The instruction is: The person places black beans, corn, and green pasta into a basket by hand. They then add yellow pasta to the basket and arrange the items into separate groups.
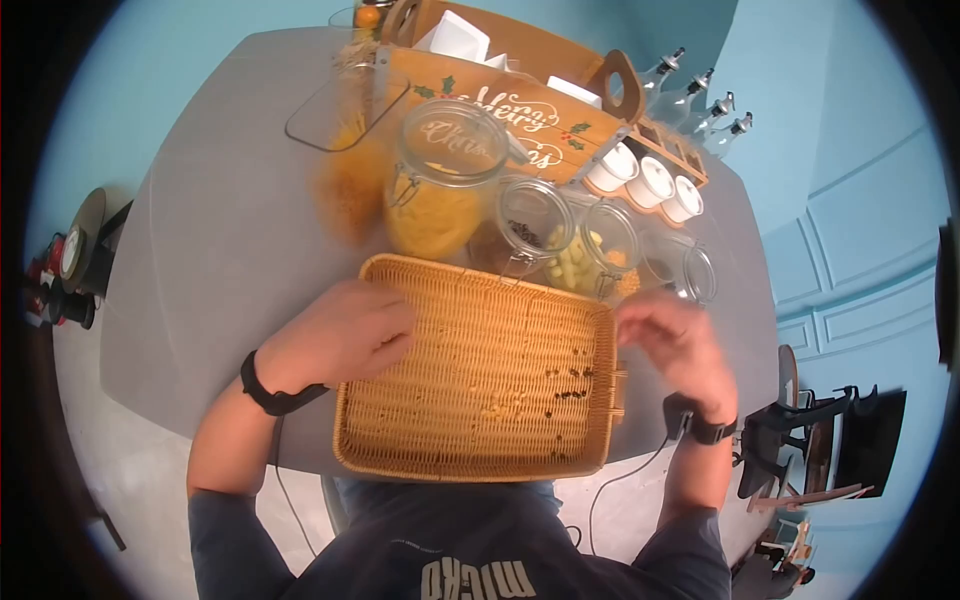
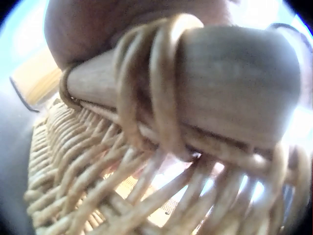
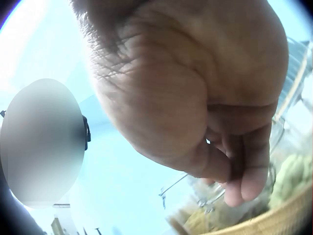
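A rectangular wicker basket [image 1: 460,345] holds dark beans [image 1: 572,394] near its right side and pale yellow kernels [image 1: 505,405] around the lower middle. My left hand [image 1: 335,330] lies over its left edge, fingers loosely bent above the weave; no held thing shows. In the left wrist view, part of that hand [image 2: 142,24] is behind the basket's wooden handle [image 2: 234,83]. My right hand [image 1: 680,345], blurred, hovers by the right rim. The right wrist view shows its thumb and fingers [image 3: 254,181] bent loosely down above the rim [image 3: 264,226], with nothing visible between them.
Behind the basket stand a large jar of yellow pasta [image 1: 435,215] and several smaller glass jars [image 1: 535,225]. Farther back are a wooden crate [image 1: 500,95], white lidded cups [image 1: 652,182] and glass bottles [image 1: 680,100]. A blurred orange-brown item [image 1: 350,195] is left of the large jar.
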Demonstrator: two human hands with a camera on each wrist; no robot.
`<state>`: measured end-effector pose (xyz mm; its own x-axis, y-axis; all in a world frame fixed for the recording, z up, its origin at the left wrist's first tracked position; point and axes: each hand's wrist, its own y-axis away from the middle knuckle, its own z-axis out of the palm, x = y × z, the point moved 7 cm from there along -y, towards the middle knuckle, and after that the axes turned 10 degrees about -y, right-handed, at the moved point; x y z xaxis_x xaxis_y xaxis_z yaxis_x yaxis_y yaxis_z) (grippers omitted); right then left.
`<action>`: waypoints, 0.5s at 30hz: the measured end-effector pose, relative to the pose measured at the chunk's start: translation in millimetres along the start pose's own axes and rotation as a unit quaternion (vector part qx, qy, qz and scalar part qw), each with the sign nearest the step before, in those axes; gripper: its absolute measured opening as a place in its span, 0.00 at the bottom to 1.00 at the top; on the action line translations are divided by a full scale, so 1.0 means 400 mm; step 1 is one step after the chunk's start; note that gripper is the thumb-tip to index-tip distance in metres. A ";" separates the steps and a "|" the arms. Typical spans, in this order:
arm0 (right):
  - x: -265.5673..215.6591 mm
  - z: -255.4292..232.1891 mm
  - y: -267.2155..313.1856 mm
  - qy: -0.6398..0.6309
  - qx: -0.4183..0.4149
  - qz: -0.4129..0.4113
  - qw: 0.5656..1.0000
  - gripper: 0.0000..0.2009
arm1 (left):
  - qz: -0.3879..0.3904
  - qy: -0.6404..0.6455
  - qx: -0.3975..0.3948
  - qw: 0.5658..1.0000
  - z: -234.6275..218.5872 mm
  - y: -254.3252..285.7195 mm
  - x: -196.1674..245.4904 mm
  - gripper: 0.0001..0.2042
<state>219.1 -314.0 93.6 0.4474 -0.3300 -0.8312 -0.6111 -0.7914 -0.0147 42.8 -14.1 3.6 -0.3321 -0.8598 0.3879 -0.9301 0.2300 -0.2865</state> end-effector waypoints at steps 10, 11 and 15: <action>0.022 -0.194 -0.104 0.191 0.178 0.066 0.963 0.12 | -0.009 -0.009 -0.002 1.000 -0.008 0.001 0.007 0.08; 0.017 -0.191 -0.111 0.225 0.172 0.056 0.958 0.12 | -0.009 -0.007 -0.001 1.000 -0.008 0.001 0.007 0.08; 0.023 -0.194 -0.121 0.237 0.195 0.026 0.951 0.14 | 0.001 0.000 0.011 1.000 -0.009 0.004 0.006 0.08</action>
<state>303.5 -318.5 129.9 0.5983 -0.6315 -0.4932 -0.7945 -0.5474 -0.2631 39.8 -14.3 7.2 -0.3337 -0.8595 0.3872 -0.9258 0.2213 -0.3066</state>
